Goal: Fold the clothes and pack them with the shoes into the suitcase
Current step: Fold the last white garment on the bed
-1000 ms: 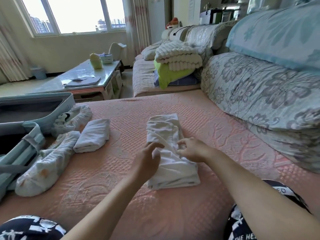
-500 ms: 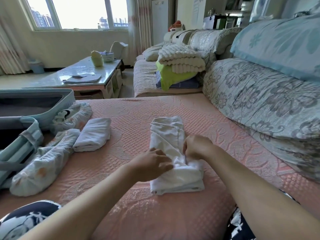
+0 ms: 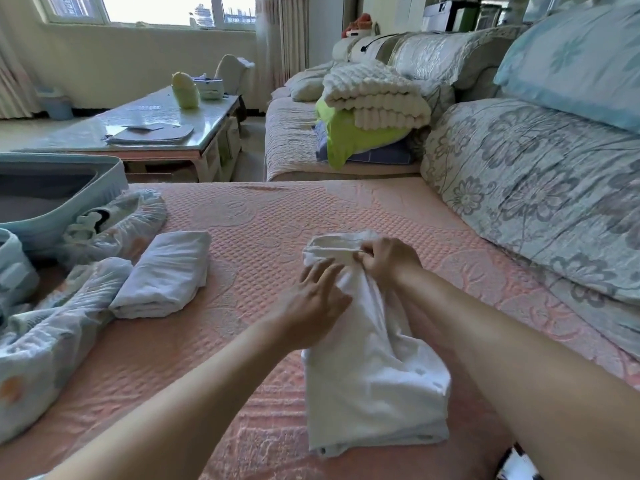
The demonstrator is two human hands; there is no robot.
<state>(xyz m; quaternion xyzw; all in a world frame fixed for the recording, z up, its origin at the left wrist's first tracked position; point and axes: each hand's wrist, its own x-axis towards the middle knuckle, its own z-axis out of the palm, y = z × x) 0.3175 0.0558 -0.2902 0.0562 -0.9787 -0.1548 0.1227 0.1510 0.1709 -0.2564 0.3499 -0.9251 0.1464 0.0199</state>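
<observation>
White garment [image 3: 374,375], plain and creased, lies folded into a long strip on the pink quilted cover [image 3: 249,230] in front of the person. The right hand [image 3: 388,259] pinches its far hem between thumb and curled fingers. The left hand [image 3: 311,303] rests flat on the cloth just beside, fingers straight and slightly spread. A second folded white piece [image 3: 166,275] lies to the left, by pale patterned bags [image 3: 52,327] whose contents are hidden. The blue suitcase [image 3: 69,188] is cut off at the left edge. A black-and-white print [image 3: 516,465] at the bottom right is too cropped to read.
</observation>
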